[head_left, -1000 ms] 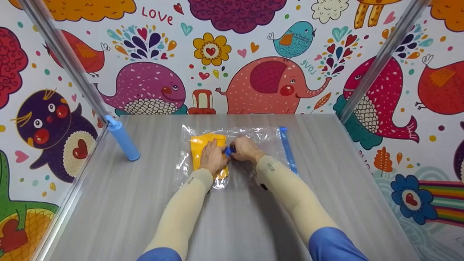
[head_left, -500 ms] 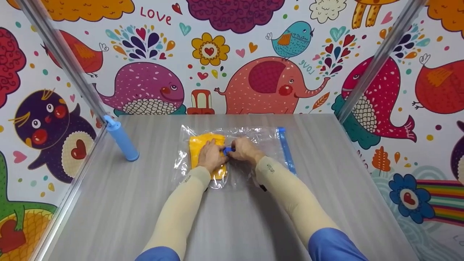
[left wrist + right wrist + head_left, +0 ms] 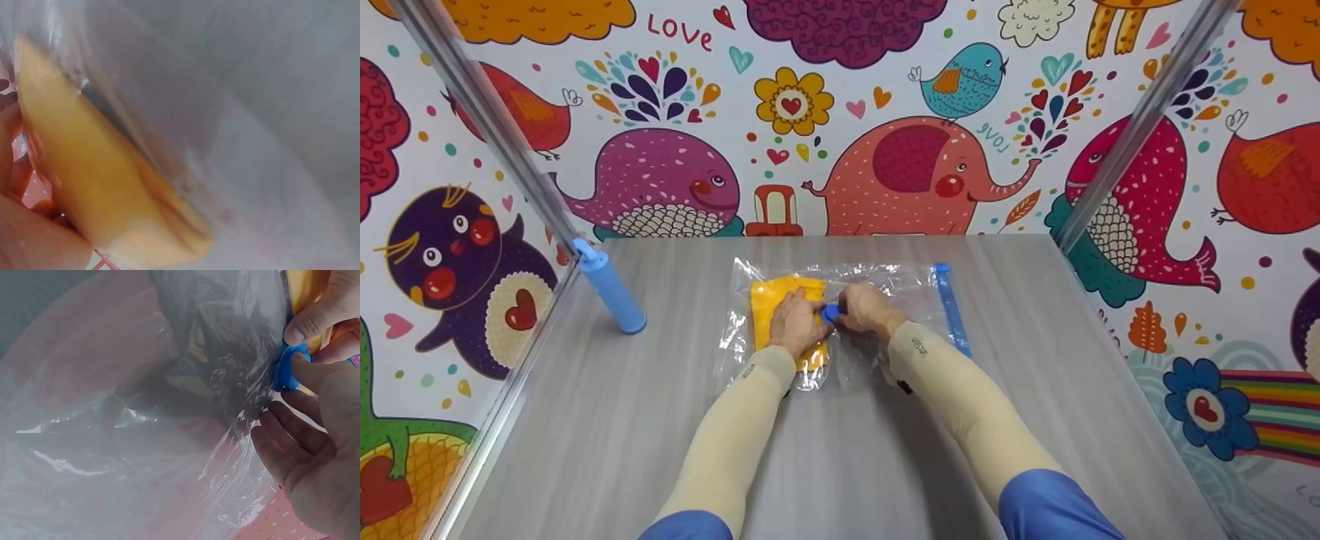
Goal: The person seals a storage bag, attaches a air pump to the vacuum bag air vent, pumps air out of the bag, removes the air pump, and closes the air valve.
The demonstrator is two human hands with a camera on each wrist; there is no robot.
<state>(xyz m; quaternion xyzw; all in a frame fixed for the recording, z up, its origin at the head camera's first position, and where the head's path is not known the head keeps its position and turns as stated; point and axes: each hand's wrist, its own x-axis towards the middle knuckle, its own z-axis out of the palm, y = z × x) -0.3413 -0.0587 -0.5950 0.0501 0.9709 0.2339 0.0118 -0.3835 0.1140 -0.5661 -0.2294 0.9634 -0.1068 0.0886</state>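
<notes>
A clear plastic storage bag (image 3: 911, 289) lies on the table with a folded yellow cloth (image 3: 767, 304) inside its left half. Near the bag's middle is a round blue valve cap (image 3: 830, 313). My left hand (image 3: 796, 322) lies over the cloth, its thumb and a finger pinching the valve's left edge. From the other side, my right hand (image 3: 867, 306) pinches the same cap. The right wrist view shows the right thumb against the blue cap (image 3: 285, 372), the other fingers loosely bent beside the film. Yellow cloth (image 3: 95, 157) fills much of the left wrist view.
A light blue hand pump (image 3: 615, 289) stands at the table's left edge, by the wall. A blue zip strip (image 3: 952, 307) runs along the bag's right end. Walls with printed cartoon animals and metal posts (image 3: 1147, 127) enclose the grey table (image 3: 840, 465).
The blue valve cap shows a rounder, flatter face now than one second ago. Both hands keep nearly the same place, with small finger movements. The head view has shifted slightly.
</notes>
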